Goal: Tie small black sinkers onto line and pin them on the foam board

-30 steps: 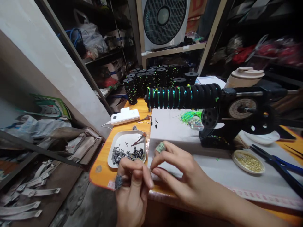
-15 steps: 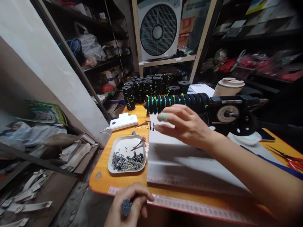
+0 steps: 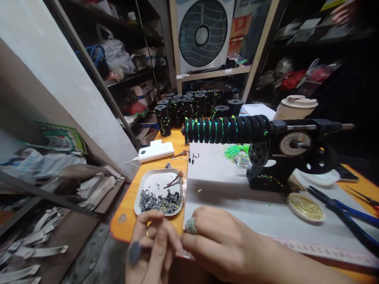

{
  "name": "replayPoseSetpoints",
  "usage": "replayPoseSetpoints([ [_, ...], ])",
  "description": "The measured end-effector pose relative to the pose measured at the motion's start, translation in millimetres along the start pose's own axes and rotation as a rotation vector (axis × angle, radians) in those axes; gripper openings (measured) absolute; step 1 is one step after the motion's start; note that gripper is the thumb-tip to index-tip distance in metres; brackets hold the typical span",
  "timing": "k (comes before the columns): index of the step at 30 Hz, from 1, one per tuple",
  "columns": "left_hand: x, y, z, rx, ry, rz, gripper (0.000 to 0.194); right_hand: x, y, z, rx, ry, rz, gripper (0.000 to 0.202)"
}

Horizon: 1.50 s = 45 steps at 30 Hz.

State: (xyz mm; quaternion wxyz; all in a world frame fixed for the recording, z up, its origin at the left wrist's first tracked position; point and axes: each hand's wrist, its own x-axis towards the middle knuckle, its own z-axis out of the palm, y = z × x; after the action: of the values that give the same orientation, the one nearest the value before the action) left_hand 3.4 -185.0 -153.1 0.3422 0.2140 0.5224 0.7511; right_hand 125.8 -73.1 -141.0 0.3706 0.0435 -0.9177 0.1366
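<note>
Hands (image 3: 152,248) (image 3: 220,240) near white tray (image 3: 150,179); dial markings (image 3: 288,144) illegibly small

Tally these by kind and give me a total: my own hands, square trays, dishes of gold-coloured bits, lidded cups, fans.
Your own: 2, left hand and right hand
Square tray: 1
Dish of gold-coloured bits: 1
Lidded cup: 1
Fan: 1
Total: 6

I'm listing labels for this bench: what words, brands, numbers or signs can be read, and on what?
"D", apparently: orange box beside the fan.
Too small to read: markings on the machine's dial.
Too blurred: green packet, pink strip.
</note>
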Motion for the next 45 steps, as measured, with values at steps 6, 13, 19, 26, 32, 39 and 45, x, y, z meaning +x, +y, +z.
replayPoseSetpoints([
  [6,15,-23,3.2,-0.085,-0.157,-0.189,0.018,-3,2,-8,0.237,0.177,0.398,0.016],
  [13,6,-26,19.9,0.193,-0.136,-0.279,0.033,-5,12,-9,0.324,0.192,0.633,0.013],
  [19,5,-20,26.0,0.094,-0.192,-0.317,0.039,-6,13,-9,0.406,0.176,0.695,0.013],
  [26,0,-24,23.1,0.147,-0.183,-0.237,0.030,-4,12,-10,0.445,0.154,0.768,0.012],
  [32,-2,-24,26.3,0.077,-0.150,-0.226,0.029,-3,10,-13,0.497,0.127,0.800,0.011],
  [39,0,-21,28.6,-0.171,-0.030,-0.187,0.029,-8,11,-9,0.336,0.161,0.563,0.014],
  [45,0,-21,18.8,-0.205,-0.106,-0.146,0.023,-13,14,-2,0.169,0.104,0.413,0.016],
])
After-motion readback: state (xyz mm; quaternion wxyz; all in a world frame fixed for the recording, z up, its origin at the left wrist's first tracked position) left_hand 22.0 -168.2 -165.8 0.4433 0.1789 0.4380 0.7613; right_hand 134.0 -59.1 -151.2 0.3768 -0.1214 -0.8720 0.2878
